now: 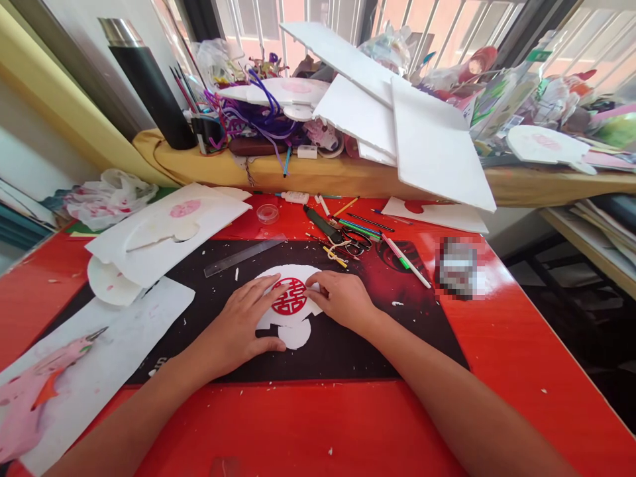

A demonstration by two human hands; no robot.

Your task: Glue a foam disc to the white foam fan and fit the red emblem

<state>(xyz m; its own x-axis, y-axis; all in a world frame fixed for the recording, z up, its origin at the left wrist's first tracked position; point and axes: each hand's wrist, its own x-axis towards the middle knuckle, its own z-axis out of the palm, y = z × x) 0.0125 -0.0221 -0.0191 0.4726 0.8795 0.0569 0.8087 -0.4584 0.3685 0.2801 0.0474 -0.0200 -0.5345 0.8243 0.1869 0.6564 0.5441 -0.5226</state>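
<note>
A white foam cutout (295,333) with a rounded top and a small round lobe at its lower edge lies flat on the black mat (348,358). On its middle sits a red round openwork emblem (289,296). Over the cutout's left side rests my left hand (246,318), fingers spread, fingertips at the emblem's upper left and thumb near the lobe. My right hand (342,298) is at the right side, thumb and index finger bent together at the emblem's right edge; whatever lies between them is too small to name.
A ruler (243,256), scissors (355,242), a green-handled cutter (320,222) and several pens lie beyond the cutout. Foam sheets (149,232) and a pink glue gun (44,391) are at left. A black thermos (149,86) and large foam boards (432,139) stand on the ledge.
</note>
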